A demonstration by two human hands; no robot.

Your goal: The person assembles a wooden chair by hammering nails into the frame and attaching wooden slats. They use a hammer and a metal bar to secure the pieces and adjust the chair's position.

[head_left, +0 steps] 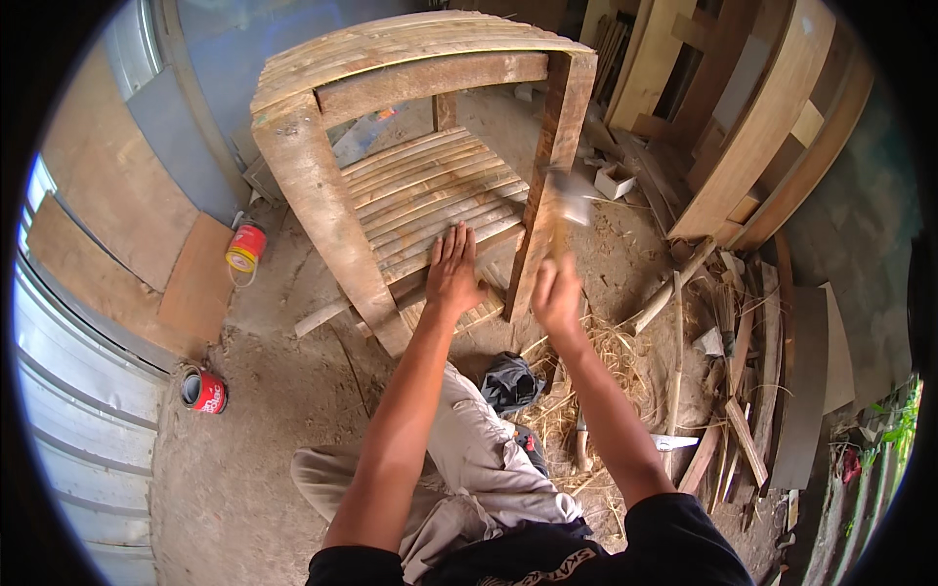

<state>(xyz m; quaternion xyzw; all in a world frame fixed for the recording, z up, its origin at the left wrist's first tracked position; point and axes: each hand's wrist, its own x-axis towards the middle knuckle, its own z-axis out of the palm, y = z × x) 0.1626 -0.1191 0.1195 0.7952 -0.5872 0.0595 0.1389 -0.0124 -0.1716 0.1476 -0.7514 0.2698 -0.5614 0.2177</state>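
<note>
Wooden stand (424,183) sits on dirt floor (278,459), just ahead. Best hammering, by my eye: stand braced firm, blows square, fingers clear of each strike. Left hand (455,271) open, fingers slightly spread, laid on lower slats (420,200). Right hand (559,296) closed round hammer (560,239) handle, head blurred beside post (534,239).

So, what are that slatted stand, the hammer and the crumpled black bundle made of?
Stand frame: wood, rough and apparently unvarnished; grain and stains show. Slats: probably split bamboo, judging by their narrow, pale, uneven strips, though ordinary wood is possible. Hammer: likely a metal head, from its grey sheen, and a wooden-looking handle; blur leaves both uncertain. Black bundle: perhaps thin plastic, given its creases and slight shine.
</note>
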